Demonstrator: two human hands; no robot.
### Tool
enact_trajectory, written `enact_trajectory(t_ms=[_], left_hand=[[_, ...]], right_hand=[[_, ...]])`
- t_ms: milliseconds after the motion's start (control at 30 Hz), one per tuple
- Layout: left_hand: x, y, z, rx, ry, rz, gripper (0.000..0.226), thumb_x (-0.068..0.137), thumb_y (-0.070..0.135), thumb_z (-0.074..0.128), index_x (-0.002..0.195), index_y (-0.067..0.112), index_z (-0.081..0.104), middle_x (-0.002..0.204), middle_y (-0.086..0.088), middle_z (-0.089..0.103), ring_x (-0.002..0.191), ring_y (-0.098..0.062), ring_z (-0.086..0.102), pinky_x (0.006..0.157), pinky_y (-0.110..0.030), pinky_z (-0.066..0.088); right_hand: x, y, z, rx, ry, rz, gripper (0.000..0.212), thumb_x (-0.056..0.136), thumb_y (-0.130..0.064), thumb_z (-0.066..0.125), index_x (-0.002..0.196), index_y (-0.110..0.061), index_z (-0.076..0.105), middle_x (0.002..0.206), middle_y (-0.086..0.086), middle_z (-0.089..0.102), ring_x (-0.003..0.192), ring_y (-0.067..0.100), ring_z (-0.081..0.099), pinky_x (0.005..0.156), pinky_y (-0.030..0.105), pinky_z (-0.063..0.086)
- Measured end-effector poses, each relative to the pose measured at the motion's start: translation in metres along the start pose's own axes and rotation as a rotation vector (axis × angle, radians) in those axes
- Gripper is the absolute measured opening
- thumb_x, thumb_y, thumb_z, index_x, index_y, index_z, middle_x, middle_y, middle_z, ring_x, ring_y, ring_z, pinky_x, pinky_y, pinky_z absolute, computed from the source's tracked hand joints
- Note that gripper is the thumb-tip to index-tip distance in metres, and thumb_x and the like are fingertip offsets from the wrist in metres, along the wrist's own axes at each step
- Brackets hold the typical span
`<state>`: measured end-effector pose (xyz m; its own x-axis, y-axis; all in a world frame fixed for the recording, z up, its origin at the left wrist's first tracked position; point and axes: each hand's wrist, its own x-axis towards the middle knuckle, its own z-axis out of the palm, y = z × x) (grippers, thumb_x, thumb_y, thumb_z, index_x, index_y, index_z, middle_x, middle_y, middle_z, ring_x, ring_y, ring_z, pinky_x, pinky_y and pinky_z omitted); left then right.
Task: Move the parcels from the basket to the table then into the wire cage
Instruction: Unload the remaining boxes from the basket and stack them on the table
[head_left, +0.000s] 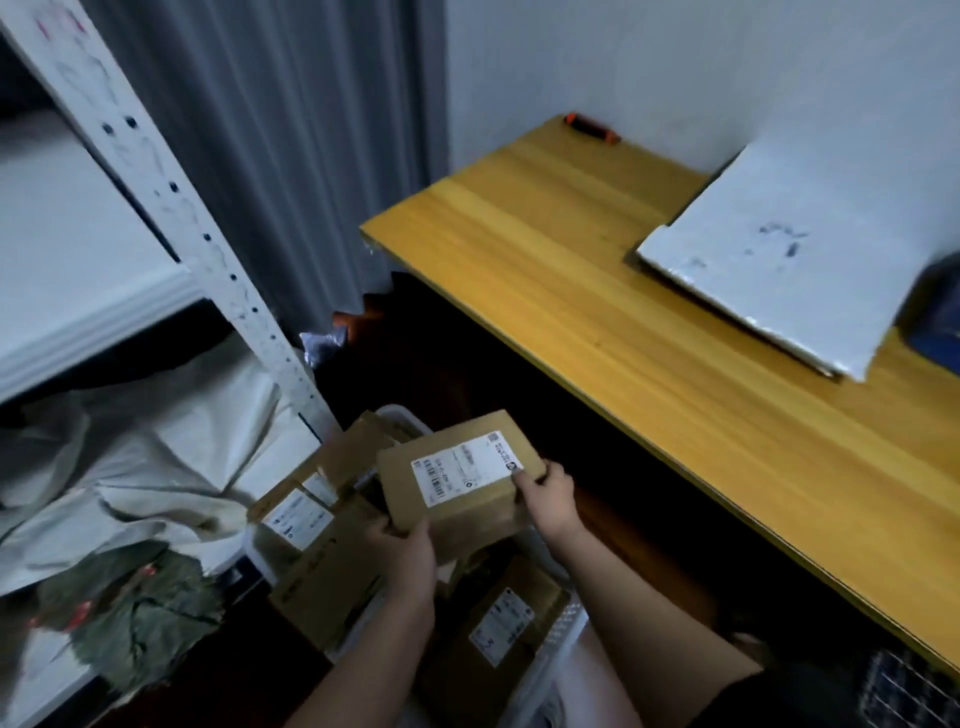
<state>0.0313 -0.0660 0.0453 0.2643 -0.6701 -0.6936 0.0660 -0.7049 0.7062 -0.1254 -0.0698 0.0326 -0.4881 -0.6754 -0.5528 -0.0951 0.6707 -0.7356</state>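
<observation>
Both hands lift one parcel above the basket.
Left hand (402, 556) grips the near-left corner of the parcel (457, 478), right hand (548, 499) pinches its right edge; label up. Below it, more parcels (311, 525) fill the white basket (563, 631). Counter (597, 291) to the right carries a white board (769, 265).
</observation>
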Motion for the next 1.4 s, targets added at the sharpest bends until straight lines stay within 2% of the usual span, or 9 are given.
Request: enact_trajectory(t_ms=[133,333,533,667,900,1100,1233,1300,1400], left_hand=[[-0.053,0.030,-0.024,0.035,-0.002,0.190,0.048,0.098,0.008,0.048,0.142,0.008,0.029,0.138,-0.019,0.043,0.119,-0.036,0.048,0.087,-0.037,0.040],[-0.119,0.073,-0.016,0.074,-0.047,0.399,0.044,0.094,0.008,0.052,0.136,0.004,0.039,0.132,-0.020,0.049,0.118,-0.039,0.050,0.096,-0.044,0.042],[-0.178,0.110,0.036,0.135,-0.298,0.486,0.046,0.094,0.012,0.055,0.137,0.008,0.040,0.134,-0.016,0.050,0.117,-0.035,0.052,0.092,-0.037,0.041],[-0.211,0.118,0.087,0.211,-0.475,0.527,0.050,0.092,0.015,0.057,0.138,0.012,0.036,0.134,-0.014,0.049,0.114,-0.030,0.053,0.091,-0.035,0.044],[-0.263,0.118,0.193,0.403,-0.680,0.530,0.047,0.094,0.012,0.056,0.136,0.008,0.038,0.133,-0.015,0.050,0.119,-0.030,0.050,0.087,-0.030,0.039],[-0.286,0.099,0.300,0.531,-0.780,0.530,0.050,0.092,0.012,0.057,0.140,0.014,0.040,0.135,-0.012,0.053,0.118,-0.028,0.052,0.088,-0.029,0.041],[-0.301,0.085,0.363,0.596,-0.846,0.416,0.053,0.098,0.017,0.049,0.146,0.023,0.030,0.130,-0.010,0.052,0.107,-0.028,0.054,0.078,-0.031,0.044],[-0.306,0.081,0.382,0.630,-0.855,0.362,0.052,0.099,0.018,0.047,0.147,0.026,0.027,0.125,-0.012,0.054,0.100,-0.028,0.058,0.076,-0.035,0.049],[-0.302,0.075,0.415,0.683,-0.817,0.360,0.054,0.098,0.013,0.049,0.147,0.022,0.027,0.132,-0.019,0.052,0.121,-0.037,0.052,0.096,-0.042,0.047]], right_hand=[[-0.072,-0.026,-0.027,0.113,0.071,-0.009,0.045,0.094,-0.028,0.059,0.129,-0.006,0.042,0.129,0.013,0.042,0.109,0.026,0.048,0.096,0.031,0.039],[-0.142,-0.061,-0.083,0.266,0.185,-0.073,0.037,0.090,-0.031,0.062,0.113,-0.017,0.036,0.122,0.012,0.057,0.112,0.032,0.056,0.098,0.045,0.045],[-0.170,-0.074,-0.165,0.398,0.344,-0.107,0.045,0.092,-0.023,0.063,0.124,-0.007,0.036,0.117,0.009,0.053,0.104,0.026,0.054,0.093,0.037,0.045],[-0.174,-0.065,-0.223,0.462,0.458,-0.092,0.055,0.092,-0.022,0.062,0.137,-0.004,0.036,0.130,0.014,0.054,0.116,0.030,0.054,0.098,0.039,0.044],[-0.155,-0.031,-0.319,0.561,0.584,-0.037,0.053,0.090,-0.029,0.060,0.135,-0.009,0.039,0.132,0.013,0.052,0.114,0.029,0.054,0.101,0.046,0.045],[-0.116,0.003,-0.405,0.614,0.568,0.057,0.059,0.094,-0.036,0.054,0.144,-0.021,0.028,0.137,0.012,0.047,0.117,0.031,0.051,0.092,0.043,0.045],[-0.080,0.023,-0.453,0.690,0.519,0.116,0.062,0.097,-0.034,0.053,0.148,-0.023,0.021,0.133,0.011,0.049,0.118,0.033,0.051,0.100,0.051,0.045],[-0.068,0.029,-0.463,0.723,0.502,0.150,0.062,0.096,-0.034,0.053,0.147,-0.025,0.020,0.123,0.008,0.049,0.112,0.033,0.053,0.092,0.051,0.052],[-0.048,0.035,-0.478,0.749,0.505,0.211,0.064,0.094,-0.037,0.056,0.146,-0.029,0.019,0.126,0.009,0.047,0.111,0.033,0.052,0.073,0.043,0.060]])
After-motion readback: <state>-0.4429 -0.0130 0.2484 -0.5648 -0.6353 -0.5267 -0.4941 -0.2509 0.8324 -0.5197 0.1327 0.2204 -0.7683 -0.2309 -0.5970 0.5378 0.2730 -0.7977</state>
